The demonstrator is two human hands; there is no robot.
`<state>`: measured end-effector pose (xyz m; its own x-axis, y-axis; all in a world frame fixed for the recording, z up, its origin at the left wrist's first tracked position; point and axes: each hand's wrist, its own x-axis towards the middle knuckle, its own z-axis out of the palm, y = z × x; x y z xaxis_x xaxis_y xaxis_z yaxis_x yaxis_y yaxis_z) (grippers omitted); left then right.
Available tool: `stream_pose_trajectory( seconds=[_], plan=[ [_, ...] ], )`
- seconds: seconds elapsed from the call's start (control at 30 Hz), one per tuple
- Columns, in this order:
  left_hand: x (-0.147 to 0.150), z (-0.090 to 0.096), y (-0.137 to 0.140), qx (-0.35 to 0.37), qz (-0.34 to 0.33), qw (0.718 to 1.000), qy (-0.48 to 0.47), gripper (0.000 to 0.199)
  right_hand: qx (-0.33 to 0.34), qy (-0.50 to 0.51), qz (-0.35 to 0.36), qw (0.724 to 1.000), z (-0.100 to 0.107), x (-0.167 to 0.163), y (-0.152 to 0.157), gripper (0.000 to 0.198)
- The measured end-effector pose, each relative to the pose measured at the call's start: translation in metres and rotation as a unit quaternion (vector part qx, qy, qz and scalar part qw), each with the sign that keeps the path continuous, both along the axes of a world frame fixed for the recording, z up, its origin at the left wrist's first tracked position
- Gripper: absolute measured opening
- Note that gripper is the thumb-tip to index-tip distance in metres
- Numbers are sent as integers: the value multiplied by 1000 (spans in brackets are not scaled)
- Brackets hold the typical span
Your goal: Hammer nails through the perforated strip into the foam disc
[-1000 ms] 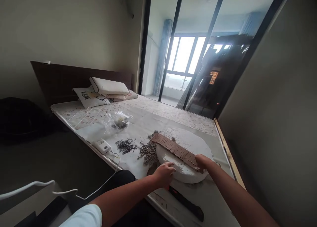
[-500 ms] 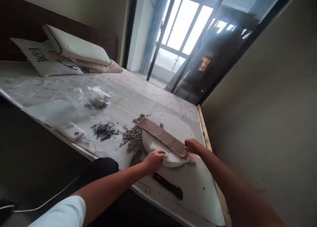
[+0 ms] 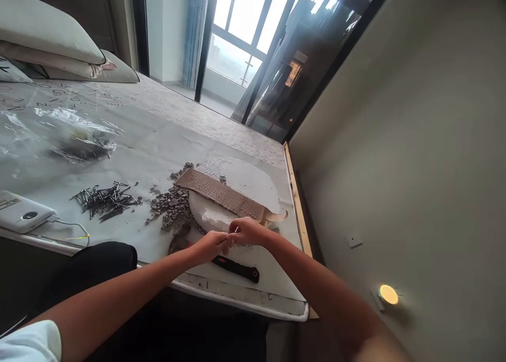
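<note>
Close together, two bare hands meet over the near edge of a white round block: the left hand (image 3: 211,246) and the right hand (image 3: 247,231), their fingertips bunched and touching. Whether something small is pinched between them, or the fingers merely press on each other, I cannot tell.

Just beyond the right hand lies one brown strip (image 3: 221,192), set slantwise across the single white block (image 3: 251,178). Small dark holes dot the strip in rows, too many to count, and one paler, curled piece (image 3: 277,215) shows at its right end. Under the hands, on the near side of the block, lies one black-handled tool (image 3: 237,270), partly hidden by the left hand.

Left of the block sits one heap of grey stones (image 3: 174,206), its pieces too many to count. Further left is one pile of dark nails (image 3: 106,199), a tangle of dozens. Behind that rests one clear plastic bag (image 3: 81,135) with dark contents; nearer the edge, one white box (image 3: 26,213) with one cable (image 3: 75,225).

All these are on one bed (image 3: 150,101), with at least three pillows (image 3: 47,27) stacked at the far left. One round yellow light (image 3: 389,294) glows on the right wall.
</note>
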<state>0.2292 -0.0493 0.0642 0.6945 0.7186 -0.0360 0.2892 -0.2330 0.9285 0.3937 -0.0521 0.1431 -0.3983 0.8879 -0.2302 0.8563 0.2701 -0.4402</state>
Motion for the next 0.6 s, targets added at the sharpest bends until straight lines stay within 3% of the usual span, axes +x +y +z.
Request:
stream_pose_trajectory(
  seconds=[0.17, 0.27, 0.37, 0.6],
  plan=[
    [2, -8, -11, -130, 36, 990, -35, 45, 103, -97, -100, 985, -7, 51, 4, 24],
    [2, -6, -15, -238, 44, 970, -36, 48, 121, -161, -129, 971, -14, 72, 8, 23],
    [-1, -2, -18, -317, 32, 948, -23, 45, 127, -215, -127, 960, -25, 72, 15, 23],
    [-8, 4, -2, -332, -10, 943, -40, 44, 121, -308, -82, 940, -42, 59, 37, 25]
  ],
)
